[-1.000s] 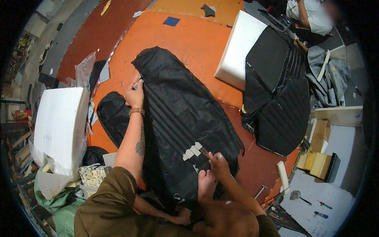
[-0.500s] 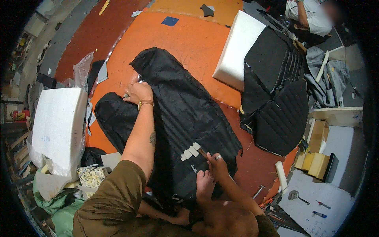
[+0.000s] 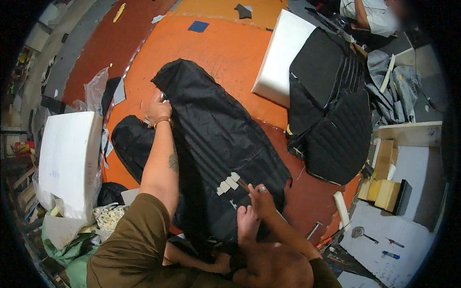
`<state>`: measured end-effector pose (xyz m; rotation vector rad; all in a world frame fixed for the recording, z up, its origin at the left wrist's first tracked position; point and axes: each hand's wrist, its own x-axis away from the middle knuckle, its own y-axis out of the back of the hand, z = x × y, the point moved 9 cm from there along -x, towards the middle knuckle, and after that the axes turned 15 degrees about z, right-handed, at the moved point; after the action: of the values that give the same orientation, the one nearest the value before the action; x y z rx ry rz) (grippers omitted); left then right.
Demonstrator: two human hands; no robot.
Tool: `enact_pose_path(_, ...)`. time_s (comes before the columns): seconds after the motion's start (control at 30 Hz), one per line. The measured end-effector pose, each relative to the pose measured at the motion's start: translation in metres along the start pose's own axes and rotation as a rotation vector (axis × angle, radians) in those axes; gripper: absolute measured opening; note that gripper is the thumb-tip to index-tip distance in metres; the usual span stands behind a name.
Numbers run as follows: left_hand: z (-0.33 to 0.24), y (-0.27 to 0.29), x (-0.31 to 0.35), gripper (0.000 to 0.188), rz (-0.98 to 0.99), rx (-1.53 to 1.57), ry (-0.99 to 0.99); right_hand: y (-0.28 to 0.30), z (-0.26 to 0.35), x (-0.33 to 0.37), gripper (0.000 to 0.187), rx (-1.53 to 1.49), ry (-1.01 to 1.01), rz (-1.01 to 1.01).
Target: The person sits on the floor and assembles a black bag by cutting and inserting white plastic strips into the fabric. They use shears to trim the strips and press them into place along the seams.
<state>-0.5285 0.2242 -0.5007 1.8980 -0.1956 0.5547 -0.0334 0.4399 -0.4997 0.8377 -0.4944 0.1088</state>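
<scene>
A large black quilted fabric cover [image 3: 216,129] lies across the orange mat. My left hand [image 3: 157,111], with a watch on its wrist, is closed at the notch between the cover's two lobes. A bit of shiny metal shows at its fingers, but the held thing is mostly hidden. Lower on the cover, my right hand [image 3: 261,199], with a ring, grips a thin brown stick-like thing [image 3: 244,185]. Beside its tip sit several small pale rectangular pieces [image 3: 228,183]. A small metal piece [image 3: 233,204] lies below them. My bare foot [image 3: 247,222] rests on the cover.
White foam blocks stand at left [image 3: 67,158] and upper right [image 3: 276,57]. Black quilted panels [image 3: 331,110] lean at right. A pale board [image 3: 384,240] carries a tape measure [image 3: 357,232] and pens. Another person [image 3: 367,17] sits at the far right.
The whole scene has shifted slightly leftward in the view. Both hands keep nearly the same places on the cover, and nothing has visibly been let go.
</scene>
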Motion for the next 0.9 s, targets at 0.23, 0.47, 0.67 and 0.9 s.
enact_pose_path(0.23, 0.000, -0.012, -0.015, 0.033, 0.075, 0.174, -0.139, -0.001, -0.001, 0.001, 0.044, 0.002, 0.018, 0.011)
enact_pose_path(0.47, 0.038, -0.020, -0.012, 0.028, -0.266, 0.224, -0.163, 0.006, 0.011, -0.003, 0.044, -0.004, 0.039, -0.024)
enact_pose_path(0.67, 0.020, -0.007, 0.031, 0.029, -0.247, 0.481, -0.580, 0.004, 0.002, 0.004, 0.044, 0.009, 0.019, -0.024)
enact_pose_path(0.9, 0.002, 0.014, 0.032, 0.032, -0.224, 0.137, -0.463, 0.001, 0.003, -0.001, 0.044, -0.003, -0.022, 0.058)
